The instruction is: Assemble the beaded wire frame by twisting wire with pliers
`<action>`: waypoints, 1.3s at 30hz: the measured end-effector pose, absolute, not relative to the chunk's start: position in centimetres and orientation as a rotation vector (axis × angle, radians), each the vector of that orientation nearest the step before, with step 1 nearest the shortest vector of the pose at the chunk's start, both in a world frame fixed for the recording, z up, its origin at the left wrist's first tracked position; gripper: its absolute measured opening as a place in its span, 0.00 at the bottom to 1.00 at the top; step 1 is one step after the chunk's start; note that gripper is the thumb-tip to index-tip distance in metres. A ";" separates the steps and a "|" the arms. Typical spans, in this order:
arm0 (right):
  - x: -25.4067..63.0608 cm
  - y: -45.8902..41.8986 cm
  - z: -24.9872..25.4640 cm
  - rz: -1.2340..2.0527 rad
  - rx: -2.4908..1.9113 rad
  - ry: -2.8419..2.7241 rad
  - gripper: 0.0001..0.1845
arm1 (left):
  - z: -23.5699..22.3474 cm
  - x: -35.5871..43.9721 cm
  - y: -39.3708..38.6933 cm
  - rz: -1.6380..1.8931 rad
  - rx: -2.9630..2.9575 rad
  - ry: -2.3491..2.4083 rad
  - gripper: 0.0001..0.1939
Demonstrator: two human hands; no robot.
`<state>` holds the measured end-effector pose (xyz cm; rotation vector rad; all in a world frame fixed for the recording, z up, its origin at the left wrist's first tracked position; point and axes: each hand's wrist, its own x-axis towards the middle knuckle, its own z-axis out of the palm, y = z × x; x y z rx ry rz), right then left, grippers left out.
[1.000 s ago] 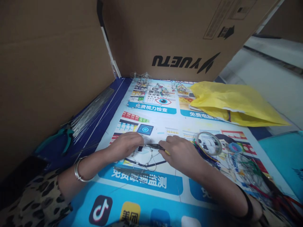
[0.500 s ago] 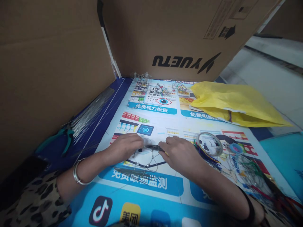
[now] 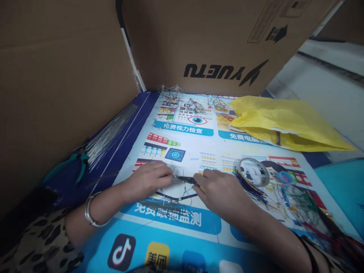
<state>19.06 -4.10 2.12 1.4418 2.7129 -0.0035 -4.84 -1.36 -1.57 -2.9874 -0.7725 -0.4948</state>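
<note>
Steadying wirework (image 3: 179, 199) | left hand (image 3: 152, 176) pinches its edge | right hand (image 3: 220, 185) grips pliers (image 3: 187, 179), nose inward (for close control, I'd guess)

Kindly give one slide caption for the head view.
Left hand holding beaded wire, right hand gripping long-nose pliers, above a printed poster.

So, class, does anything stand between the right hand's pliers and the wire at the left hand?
Nothing visible does. From the right hand, the pliers point straight toward the left hand, where the wire is; whether they touch it is too small to tell.
</note>
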 end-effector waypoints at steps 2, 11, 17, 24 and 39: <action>19.1 -4.0 2.2 -0.030 1.442 2.709 0.10 | -1.4 -4.9 -1.5 -0.452 -2.971 -0.742 0.07; 19.9 -3.0 3.1 -0.091 1.400 2.729 0.12 | -1.2 -4.7 -1.7 -0.375 -2.903 -0.677 0.07; 20.2 -1.7 2.4 -0.189 1.360 2.765 0.12 | -1.3 -4.8 -1.6 -0.392 -2.916 -0.642 0.07; 20.2 -1.1 2.0 -0.200 1.247 2.847 0.13 | -1.4 -4.8 -1.5 -0.429 -2.910 -0.625 0.07; 20.0 -0.9 2.3 -0.046 1.128 2.930 0.12 | -1.2 -4.8 -1.5 -0.425 -2.910 -0.575 0.06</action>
